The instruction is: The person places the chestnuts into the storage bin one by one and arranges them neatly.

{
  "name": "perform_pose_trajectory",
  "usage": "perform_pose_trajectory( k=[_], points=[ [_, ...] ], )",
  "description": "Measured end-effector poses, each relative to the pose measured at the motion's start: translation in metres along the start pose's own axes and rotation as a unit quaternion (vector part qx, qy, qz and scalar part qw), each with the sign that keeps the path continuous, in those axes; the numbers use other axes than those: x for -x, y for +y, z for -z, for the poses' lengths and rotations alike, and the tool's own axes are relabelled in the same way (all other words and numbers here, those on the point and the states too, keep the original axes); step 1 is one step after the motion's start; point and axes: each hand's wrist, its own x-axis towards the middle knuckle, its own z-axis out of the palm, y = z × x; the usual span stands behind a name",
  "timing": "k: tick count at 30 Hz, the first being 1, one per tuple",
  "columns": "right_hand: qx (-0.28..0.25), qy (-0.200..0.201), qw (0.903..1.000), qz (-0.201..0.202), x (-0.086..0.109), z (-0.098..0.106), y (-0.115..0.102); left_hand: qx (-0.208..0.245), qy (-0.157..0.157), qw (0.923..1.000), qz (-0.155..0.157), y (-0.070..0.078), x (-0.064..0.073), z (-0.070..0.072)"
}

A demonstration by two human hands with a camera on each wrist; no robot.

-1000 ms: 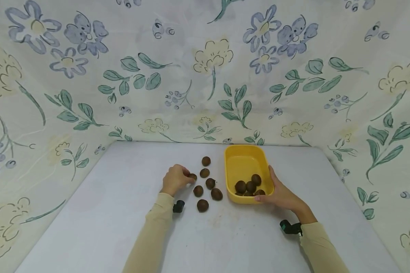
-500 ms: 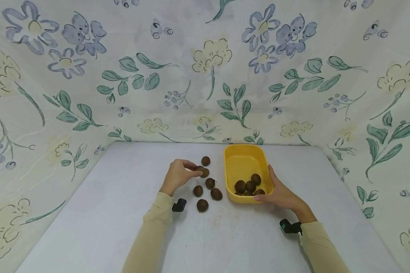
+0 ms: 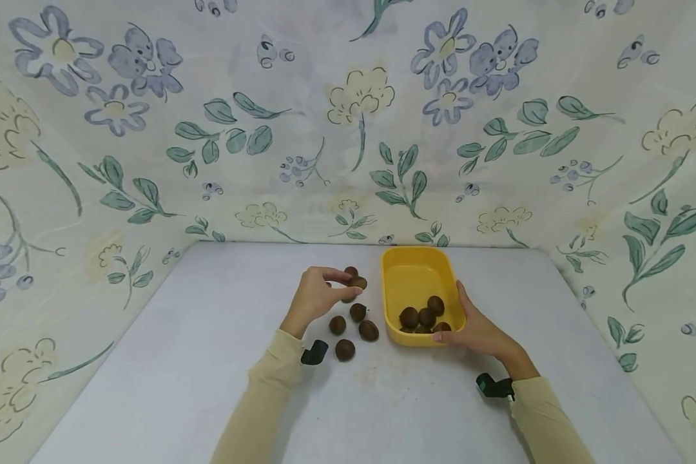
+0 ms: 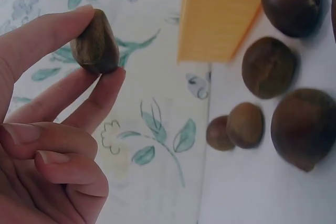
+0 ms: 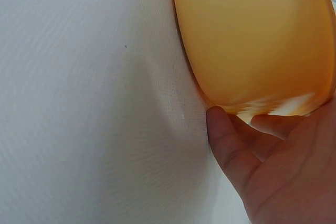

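My left hand pinches a brown chestnut between thumb and fingertips. It is held up over the loose chestnuts, and in the head view it overlaps the far ones. Below and beside this hand, several more chestnuts lie scattered on the white table. To their right stands a yellow plastic container with several chestnuts gathered at its near end. My right hand grips the container's near right corner, thumb over the front rim and fingers along the right side. The right wrist view shows fingers against the container's outer wall.
The white tabletop reaches back to a flower-printed cloth that hangs behind it and at both sides. Small dark cameras are strapped at the left wrist and the right wrist.
My left hand has taken a chestnut from the left side of the loose group and carried it up and to the right. The right hand and the container stay in place.
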Motion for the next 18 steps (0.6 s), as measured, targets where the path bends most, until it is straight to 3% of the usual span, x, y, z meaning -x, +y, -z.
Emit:
perform_pose_trajectory(
  k=[8,12,18],
  points=[
    [-0.004,0.000,1.0000,0.000,0.000,0.001,-0.001,0.025,-0.019,0.9994,-0.013,0.018,0.006,-0.016],
    [-0.005,-0.002,1.0000,0.003,0.000,0.000,-0.001,0.015,-0.020,0.9996,-0.010,0.023,0.009,-0.024],
    [-0.005,-0.001,1.0000,-0.004,0.000,-0.001,-0.002,-0.004,-0.036,0.9988,-0.034,0.026,0.005,-0.041]
  ],
)
